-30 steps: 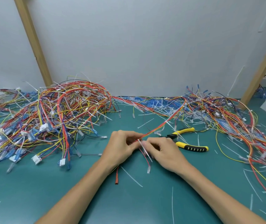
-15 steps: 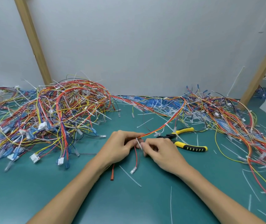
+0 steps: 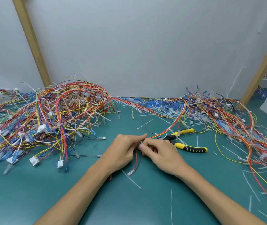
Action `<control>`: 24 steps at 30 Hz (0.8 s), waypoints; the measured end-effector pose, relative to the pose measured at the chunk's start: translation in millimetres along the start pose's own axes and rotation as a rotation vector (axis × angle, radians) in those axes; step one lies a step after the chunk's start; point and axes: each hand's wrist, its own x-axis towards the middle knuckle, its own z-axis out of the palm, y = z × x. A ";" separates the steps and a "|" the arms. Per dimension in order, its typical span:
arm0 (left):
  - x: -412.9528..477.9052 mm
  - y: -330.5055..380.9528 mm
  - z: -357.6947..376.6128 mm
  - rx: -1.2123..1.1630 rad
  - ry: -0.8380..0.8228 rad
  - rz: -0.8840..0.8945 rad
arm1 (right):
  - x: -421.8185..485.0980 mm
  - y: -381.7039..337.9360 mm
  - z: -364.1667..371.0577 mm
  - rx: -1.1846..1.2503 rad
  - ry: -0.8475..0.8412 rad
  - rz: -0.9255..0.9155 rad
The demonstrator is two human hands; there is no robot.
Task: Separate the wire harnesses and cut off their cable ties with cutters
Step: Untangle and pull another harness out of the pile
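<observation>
I look through the head camera and see both hands meeting in the middle of the dark green table mat [image 3: 48, 192]. The left hand [image 3: 123, 151] and the right hand [image 3: 160, 153] are both curled narrow. Their fingertips pinch the same place on a thin harness of orange, red and yellow wires [image 3: 170, 128]. This harness goes from the hands up and to the right, into the big tangled heap of harnesses on the right side [image 3: 226, 117]. Below the hands, its short red and black wire ends [image 3: 135, 163] hang down to the mat, with a small clear terminal at the tip. Something small and white sits between the fingertips; I cannot tell if it is a cable tie or a connector.

The cutters with yellow and black handles [image 3: 192, 149] lie on the mat just beside the right hand, and no hand touches them.

About the progress, I judge that the task is somewhere in the middle. Many white cut pieces of cable tie [image 3: 162, 109] lie on the mat, most of them at the back and on the right, so a good number of ties are already off. But the large heap of harnesses on the left side [image 3: 61, 114] shows many white ties with long tails around its bundles, and this looks to me like work not yet done. The harness in hand is not fully free from the right heap, and I think its cut can come only after a hand takes the cutters.
</observation>
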 end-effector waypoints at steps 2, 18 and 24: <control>0.4 -0.9 -1.1 -0.037 -0.015 -0.016 | 0.1 0.4 -1.4 0.054 0.016 -0.008; 2.2 14.5 -2.8 -0.033 0.077 -0.039 | 1.5 -1.1 -3.8 0.207 -0.058 -0.049; 3.2 11.1 -2.7 -0.068 0.036 -0.083 | 0.5 -2.6 -2.3 0.221 -0.033 -0.044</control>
